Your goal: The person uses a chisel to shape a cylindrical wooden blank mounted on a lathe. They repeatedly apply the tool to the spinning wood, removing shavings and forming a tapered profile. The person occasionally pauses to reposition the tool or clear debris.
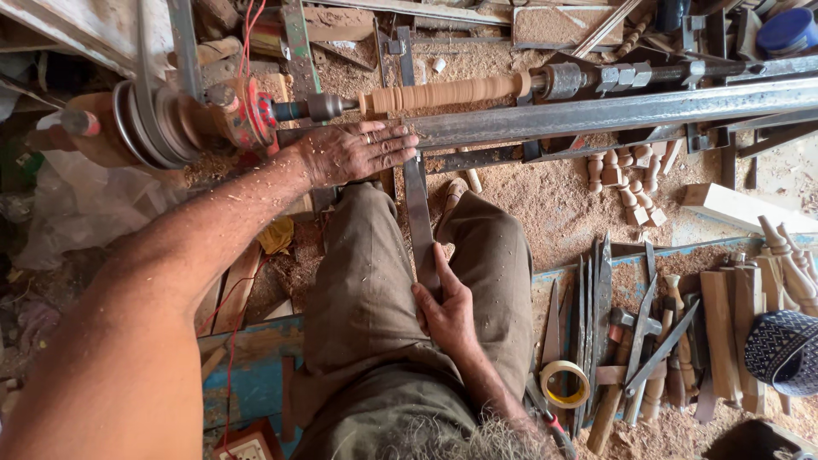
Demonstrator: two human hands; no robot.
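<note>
A pale wooden spindle (pixel 443 92) with turned grooves is mounted on a lathe between the drive end at left and the tailstock (pixel 564 81) at right. My left hand (pixel 358 152) lies flat, fingers apart, on the steel tool rest bar (pixel 596 115) just below the spindle's left end. My right hand (pixel 445 307) grips the near end of a long flat metal chisel (pixel 418 213) that runs from my lap up to the rest. Sawdust clings to both arms.
A belt pulley (pixel 145 123) and red motor part sit at left. Turned wooden pieces (pixel 626 175) lie in sawdust at right. Several chisels and a hammer (pixel 626 341), a tape roll (pixel 565 383), and a patterned cap (pixel 784 349) rest on a blue board.
</note>
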